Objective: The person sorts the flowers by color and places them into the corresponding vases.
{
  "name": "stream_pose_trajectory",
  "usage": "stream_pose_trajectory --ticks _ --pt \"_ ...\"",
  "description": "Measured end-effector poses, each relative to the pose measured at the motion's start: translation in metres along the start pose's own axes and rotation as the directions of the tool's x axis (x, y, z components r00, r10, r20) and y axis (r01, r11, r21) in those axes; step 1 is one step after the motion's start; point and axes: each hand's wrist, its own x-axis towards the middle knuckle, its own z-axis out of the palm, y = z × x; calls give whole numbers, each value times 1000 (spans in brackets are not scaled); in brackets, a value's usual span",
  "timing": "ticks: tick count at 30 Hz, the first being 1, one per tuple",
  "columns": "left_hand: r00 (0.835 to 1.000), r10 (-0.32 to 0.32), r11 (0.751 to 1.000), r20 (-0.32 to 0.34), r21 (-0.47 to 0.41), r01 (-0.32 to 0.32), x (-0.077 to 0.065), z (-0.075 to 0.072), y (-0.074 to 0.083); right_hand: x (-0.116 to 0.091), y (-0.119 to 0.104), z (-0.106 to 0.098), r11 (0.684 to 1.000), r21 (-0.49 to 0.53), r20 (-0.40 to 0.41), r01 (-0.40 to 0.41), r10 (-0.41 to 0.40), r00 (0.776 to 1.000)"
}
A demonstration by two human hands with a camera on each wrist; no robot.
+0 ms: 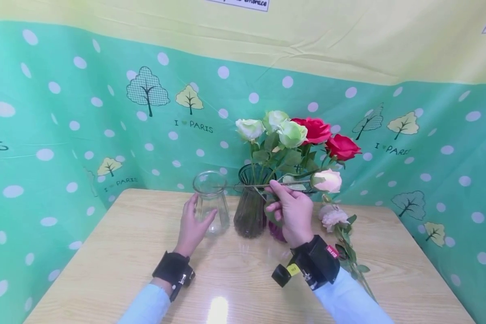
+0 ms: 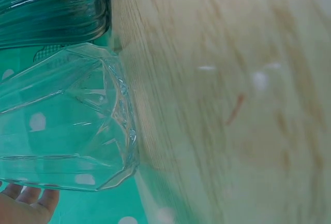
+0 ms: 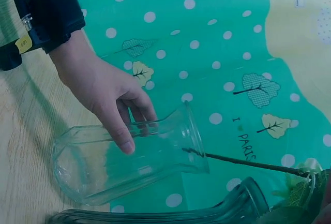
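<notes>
My left hand point(image 1: 194, 227) holds a clear faceted glass vase point(image 1: 222, 216) by its side, thumb across the front and fingers on the far side. The vase stands upright on the table. My right hand point(image 1: 294, 213) pinches the stem of a pale pink rose point(image 1: 328, 181), which lies nearly level with its bloom to the right. In the right wrist view the bare stem point(image 3: 248, 163) reaches into the mouth of the clear vase point(image 3: 139, 157). In the left wrist view only the left fingertips point(image 2: 47, 200) show beside the glass.
A dark ribbed vase point(image 1: 249, 218) with greenish-white roses point(image 1: 291, 134) stands right of the clear one. Partly behind my right hand is a purple vase point(image 1: 276, 231); red roses point(image 1: 342, 147) rise above it. A pale pink flower point(image 1: 333, 217) lies at the table's right point(image 1: 405, 270).
</notes>
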Motion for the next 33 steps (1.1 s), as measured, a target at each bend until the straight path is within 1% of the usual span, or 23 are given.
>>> stream_pose_trajectory --ticks 2,6,11,18,25,29,33 --pt "1000 -1 1000 -4 -2 1 0 0 0 1 2 4 1000 -30 12 5 -4 1000" --pt "1000 22 1000 -14 -3 -22 0 0 -1 5 7 13 995 -98 18 10 -8 1000" --pt "999 39 999 -20 5 -39 0 1 -2 10 12 23 990 -138 28 9 -5 1000" --pt "1000 24 1000 -10 2 -24 0 1 0 14 10 31 979 -206 78 -6 23 997" --pt "1000 14 1000 -5 1 -14 1 1 2 18 9 39 967 -255 89 -26 50 995" --pt "1000 16 1000 -7 0 -16 0 1 0 21 13 46 953 -302 88 -17 46 995" --pt "1000 19 1000 -7 5 -19 -1 0 -1 21 16 55 933 -361 112 0 43 993"
